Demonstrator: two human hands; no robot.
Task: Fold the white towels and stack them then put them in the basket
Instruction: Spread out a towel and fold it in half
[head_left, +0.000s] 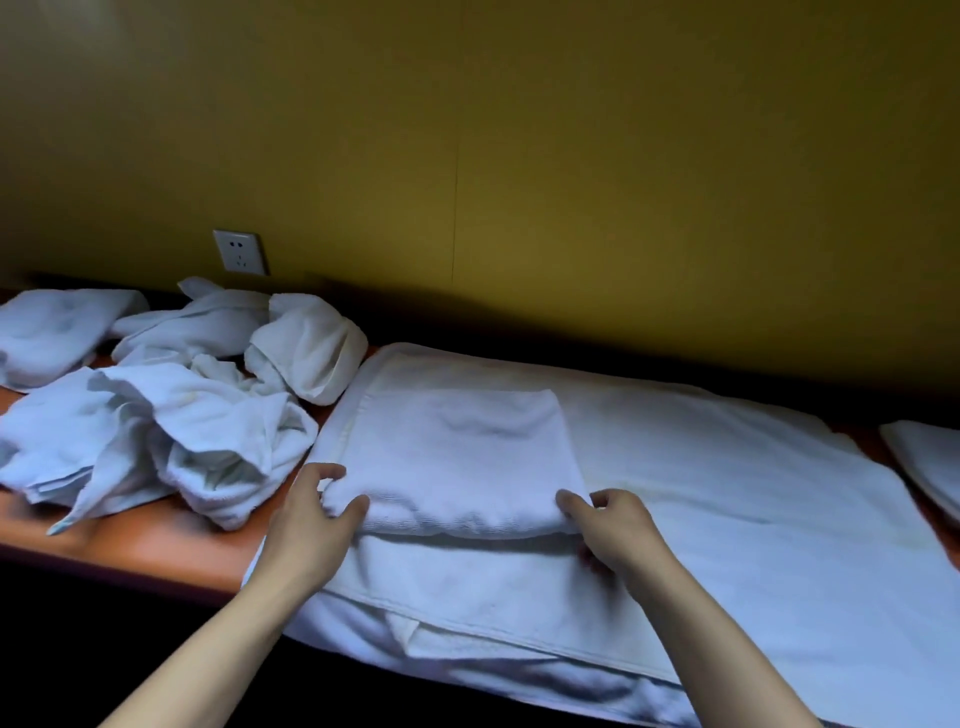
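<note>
Folded towel (467, 457) lay square on a large spread towel (727, 493) that covered the right stretch of the table (156, 540). Both hands were at its near edge. Left hand (311, 525) gripped the near-left corner, thumb on top and fingers curled round the fold. Right hand (613, 525) pinched the near-right corner, thumb on top; its fingers went under the edge, mostly hidden. Each grip was closed on the cloth, neither slack.

Progress, as judged from the layout: early to middle. One small towel looked fully folded and was in hand, perhaps ready to be lifted or squared off. At the far right edge a flat white stack (930, 467) showed, only partly in view, so its count could not be told; it was likely the pile of finished towels.

Still to do: a loose heap (171, 415) of crumpled towels sat on the left of the table, well apart from the stack, with a bundled one (306, 348) behind it and another rumpled piece (47, 332) at the far left. The large spread towel itself may also need folding. No basket was in view, so the final step was not begun.

Wall socket (240, 252) above the heap.
</note>
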